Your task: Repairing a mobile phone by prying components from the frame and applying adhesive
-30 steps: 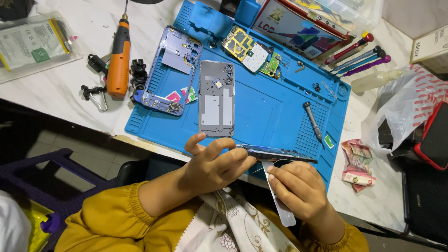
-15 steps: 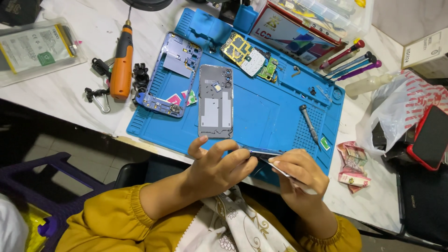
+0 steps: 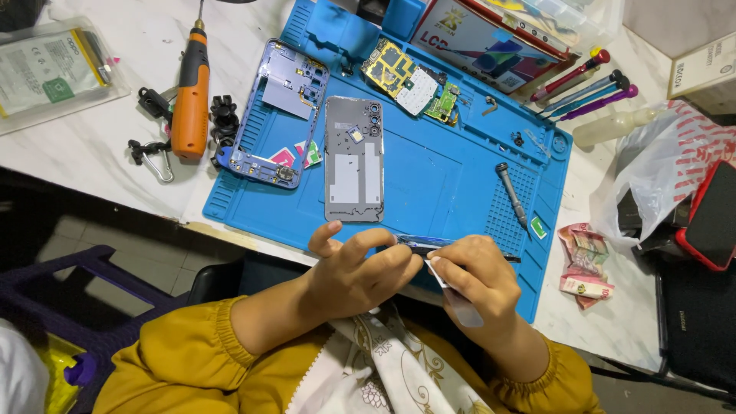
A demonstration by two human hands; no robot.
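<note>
Blue mat [image 3: 437,192] covers the white table [image 3: 92,146]; at its near edge both hands meet over a thin dark panel [image 3: 418,244] held edge-on. Left hand [image 3: 356,272] pinches the panel's left end, forefinger stretched along it, other fingers lifted. Right hand [image 3: 475,280] grips the right end and also clasps a pale flat pry card [image 3: 460,303]. Beyond the hands on the mat lie a grey back cover [image 3: 353,159], a frame [image 3: 277,115] and a screwdriver [image 3: 512,194]. Left of the mat rests an orange driver [image 3: 192,96].

I see a thin dark phone screen panel [image 3: 414,245] held edge-on, level between my fingertips, a translucent plastic strip [image 3: 460,303] hanging below.
</note>
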